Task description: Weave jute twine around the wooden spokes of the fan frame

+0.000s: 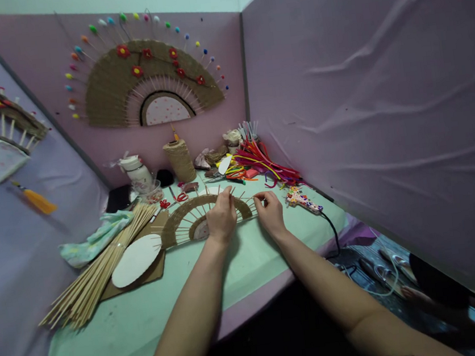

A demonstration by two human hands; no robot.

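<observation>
A half-round fan of brown banding and thin sticks [181, 212] is laid at the middle of a green-covered worktop [257, 273], where it is attended by two bare hands. The left hand [221, 217] is curled over the fan's right half, its fingers mostly closed; whether a stick is gripped cannot be told. The right hand [270, 211] is bent at the fan's right end, thumb and forefinger drawn nearly together at a stick's tip, though a firm hold cannot be confirmed. To the left, a bundle of sticks [102, 267] is set beside a white oval [138, 262], which is rested on cardboard [156, 272]. A patterned glue gun [303, 200] is placed to the right, near heaped red pipe cleaners [263, 160]. A spool of twine [179, 161] is stood at the back, beneath a larger, flower-trimmed fan [110, 95] that is mounted on the wall.
</observation>
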